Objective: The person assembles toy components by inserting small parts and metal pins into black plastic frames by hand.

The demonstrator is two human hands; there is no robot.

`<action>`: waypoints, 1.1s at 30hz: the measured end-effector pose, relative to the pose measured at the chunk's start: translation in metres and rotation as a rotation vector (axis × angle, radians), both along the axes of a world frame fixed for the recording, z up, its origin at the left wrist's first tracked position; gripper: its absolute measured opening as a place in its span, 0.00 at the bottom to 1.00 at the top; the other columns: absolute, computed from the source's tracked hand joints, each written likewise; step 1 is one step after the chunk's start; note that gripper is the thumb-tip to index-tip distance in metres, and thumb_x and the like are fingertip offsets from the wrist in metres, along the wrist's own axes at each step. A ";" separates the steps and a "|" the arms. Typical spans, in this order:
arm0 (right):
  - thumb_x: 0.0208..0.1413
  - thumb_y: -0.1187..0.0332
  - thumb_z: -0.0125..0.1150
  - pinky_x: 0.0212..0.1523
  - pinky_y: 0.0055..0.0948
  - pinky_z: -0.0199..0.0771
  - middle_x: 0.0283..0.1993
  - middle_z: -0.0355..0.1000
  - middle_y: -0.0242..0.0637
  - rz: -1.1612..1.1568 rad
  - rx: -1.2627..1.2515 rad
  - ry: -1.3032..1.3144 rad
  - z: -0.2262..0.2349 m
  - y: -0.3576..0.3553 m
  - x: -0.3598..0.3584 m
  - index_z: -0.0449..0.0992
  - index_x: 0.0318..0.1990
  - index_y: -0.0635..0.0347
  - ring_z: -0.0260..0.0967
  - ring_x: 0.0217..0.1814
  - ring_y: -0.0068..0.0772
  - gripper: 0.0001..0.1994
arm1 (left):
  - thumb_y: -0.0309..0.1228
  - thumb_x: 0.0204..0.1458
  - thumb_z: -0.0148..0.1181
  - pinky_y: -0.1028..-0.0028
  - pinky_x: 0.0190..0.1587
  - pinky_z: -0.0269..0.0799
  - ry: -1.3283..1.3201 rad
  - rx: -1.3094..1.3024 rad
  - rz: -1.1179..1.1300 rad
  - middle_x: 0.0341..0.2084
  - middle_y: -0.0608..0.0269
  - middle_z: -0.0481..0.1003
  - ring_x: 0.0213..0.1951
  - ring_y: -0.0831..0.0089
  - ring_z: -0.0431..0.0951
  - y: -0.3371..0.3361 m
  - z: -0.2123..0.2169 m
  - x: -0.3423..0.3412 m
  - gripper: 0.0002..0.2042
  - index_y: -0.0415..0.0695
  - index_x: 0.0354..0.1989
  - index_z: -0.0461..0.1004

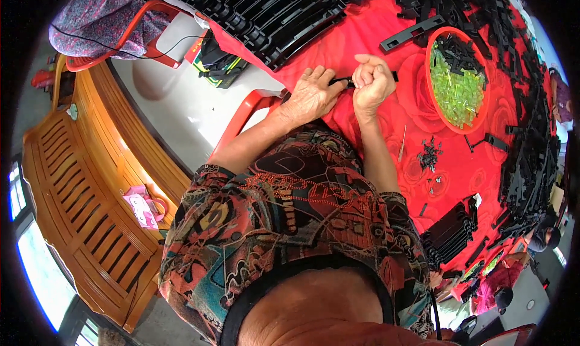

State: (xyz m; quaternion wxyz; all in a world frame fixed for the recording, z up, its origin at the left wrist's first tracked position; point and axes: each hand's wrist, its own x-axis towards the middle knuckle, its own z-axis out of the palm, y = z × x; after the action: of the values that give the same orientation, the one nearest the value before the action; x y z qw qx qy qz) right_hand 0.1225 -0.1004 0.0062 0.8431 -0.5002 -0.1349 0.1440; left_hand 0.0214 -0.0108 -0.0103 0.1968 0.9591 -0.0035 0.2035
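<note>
Both hands pinch a thin black strip (344, 80) over the red bench (465, 165): left hand (311, 95) fingertips closed, right hand (373, 80) fisted. Such small purchase risks the strip slipping out.

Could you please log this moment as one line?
left hand and right hand: grip black strip | red bowl: right | table

thin black plastic strip (342, 80), horizontal, pinched between both hands, above red tablecloth (374, 32).
</note>
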 end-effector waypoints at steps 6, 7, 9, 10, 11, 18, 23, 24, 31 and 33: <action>0.53 0.70 0.38 0.16 0.18 0.47 0.15 0.53 0.25 -0.012 -0.064 -0.118 0.000 0.001 -0.007 0.71 0.30 0.74 0.47 0.15 0.14 0.15 | 0.29 0.36 0.62 0.63 0.37 0.66 0.059 -0.012 -0.015 0.35 0.58 0.68 0.37 0.62 0.69 0.001 0.005 -0.003 0.17 0.48 0.40 0.75; 0.53 0.70 0.38 0.16 0.18 0.47 0.15 0.53 0.25 -0.019 -0.066 -0.121 0.000 0.002 -0.008 0.71 0.30 0.74 0.47 0.15 0.14 0.15 | 0.30 0.38 0.61 0.64 0.37 0.65 0.053 0.007 -0.008 0.33 0.60 0.68 0.37 0.63 0.69 0.001 0.005 -0.002 0.15 0.47 0.39 0.75; 0.54 0.71 0.37 0.16 0.18 0.46 0.15 0.54 0.25 -0.003 -0.133 -0.212 0.000 0.002 -0.007 0.71 0.30 0.74 0.47 0.14 0.13 0.15 | 0.31 0.39 0.59 0.65 0.36 0.64 0.042 0.023 -0.006 0.31 0.61 0.68 0.36 0.64 0.69 0.000 0.006 -0.001 0.14 0.47 0.38 0.75; 0.54 0.71 0.37 0.15 0.18 0.46 0.14 0.54 0.24 -0.006 -0.138 -0.233 -0.001 0.003 -0.007 0.71 0.30 0.73 0.46 0.14 0.13 0.15 | 0.31 0.39 0.59 0.65 0.36 0.64 0.050 0.019 -0.004 0.31 0.61 0.68 0.36 0.64 0.69 0.000 0.007 -0.001 0.14 0.47 0.38 0.75; 0.54 0.71 0.37 0.15 0.18 0.46 0.14 0.54 0.24 -0.010 -0.140 -0.235 -0.001 0.004 -0.007 0.71 0.30 0.73 0.46 0.14 0.13 0.15 | 0.30 0.39 0.59 0.64 0.36 0.65 0.060 0.015 -0.001 0.31 0.61 0.68 0.36 0.64 0.69 0.000 0.008 -0.001 0.14 0.47 0.38 0.75; 0.51 0.73 0.39 0.17 0.22 0.55 0.15 0.59 0.30 -0.061 -0.346 -0.383 -0.006 0.004 -0.007 0.72 0.26 0.68 0.54 0.15 0.17 0.13 | 0.30 0.40 0.59 0.63 0.36 0.65 0.076 -0.037 -0.024 0.31 0.59 0.69 0.37 0.61 0.70 -0.001 0.008 0.000 0.09 0.45 0.32 0.73; 0.50 0.71 0.40 0.14 0.19 0.48 0.14 0.57 0.26 -0.036 -0.149 -0.181 -0.004 0.009 -0.003 0.71 0.25 0.70 0.49 0.13 0.16 0.13 | 0.30 0.40 0.59 0.62 0.36 0.66 0.081 -0.051 -0.007 0.31 0.58 0.69 0.37 0.61 0.70 0.000 0.007 -0.001 0.10 0.45 0.33 0.74; 0.50 0.71 0.40 0.13 0.19 0.47 0.14 0.55 0.27 -0.021 -0.082 -0.039 -0.001 0.006 -0.001 0.70 0.25 0.71 0.48 0.12 0.16 0.13 | 0.30 0.40 0.59 0.62 0.36 0.66 0.058 -0.044 -0.007 0.31 0.58 0.69 0.36 0.61 0.70 0.000 0.006 -0.002 0.11 0.45 0.34 0.74; 0.51 0.73 0.37 0.12 0.19 0.46 0.14 0.46 0.24 0.027 0.185 0.152 -0.003 -0.003 0.011 0.68 0.32 0.72 0.41 0.10 0.16 0.12 | 0.29 0.38 0.63 0.67 0.33 0.70 -0.197 -0.095 -0.014 0.29 0.60 0.71 0.31 0.64 0.72 0.003 -0.007 -0.005 0.09 0.43 0.28 0.72; 0.51 0.73 0.37 0.12 0.19 0.47 0.14 0.46 0.24 0.048 0.203 0.121 -0.003 -0.002 0.011 0.68 0.34 0.72 0.41 0.11 0.16 0.12 | 0.29 0.38 0.63 0.68 0.33 0.70 -0.215 -0.086 -0.012 0.30 0.60 0.71 0.31 0.64 0.72 0.005 -0.011 -0.005 0.09 0.43 0.27 0.71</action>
State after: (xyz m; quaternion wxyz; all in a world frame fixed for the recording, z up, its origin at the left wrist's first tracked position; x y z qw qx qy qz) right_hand 0.1337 -0.1020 0.0030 0.8923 -0.3995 -0.1097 0.1796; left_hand 0.0162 -0.0062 -0.0209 0.2372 0.9224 -0.0215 0.3040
